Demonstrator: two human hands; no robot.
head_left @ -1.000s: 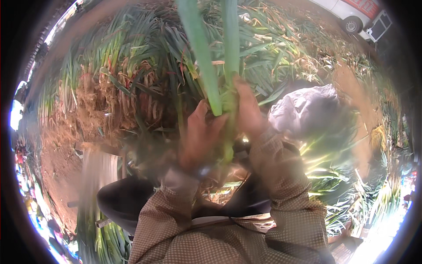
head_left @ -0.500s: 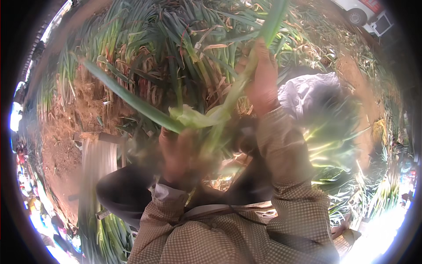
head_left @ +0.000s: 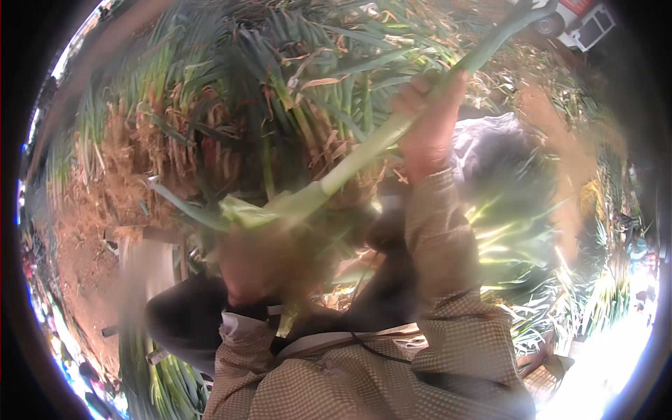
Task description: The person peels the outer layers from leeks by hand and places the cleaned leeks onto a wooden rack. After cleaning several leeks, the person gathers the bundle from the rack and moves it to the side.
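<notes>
A long green onion (head_left: 353, 164) slants across the middle, its green top rising to the upper right. Closed around its upper stalk is my right hand (head_left: 435, 126). My left hand (head_left: 253, 260), smeared by motion, is closed at the lower end of the stalk. There a peeled-back pale outer layer (head_left: 245, 210) and a loose green leaf (head_left: 185, 204) stick out to the left. The fingertips of the left hand and the root end are hidden in the blur.
A big heap of green onions (head_left: 210, 77) with dry roots lies ahead. Trimmed onions rest on a wooden stand (head_left: 143, 262) at left and beside a pale sack (head_left: 493, 143) at right. Bare soil (head_left: 84, 259) shows at left; a white vehicle (head_left: 584, 24) stands far right.
My left hand has moved left and slightly down, drawing the peeled layer and loose leaf along. My right hand has shifted slightly right, and the stalk's green top now leans further right.
</notes>
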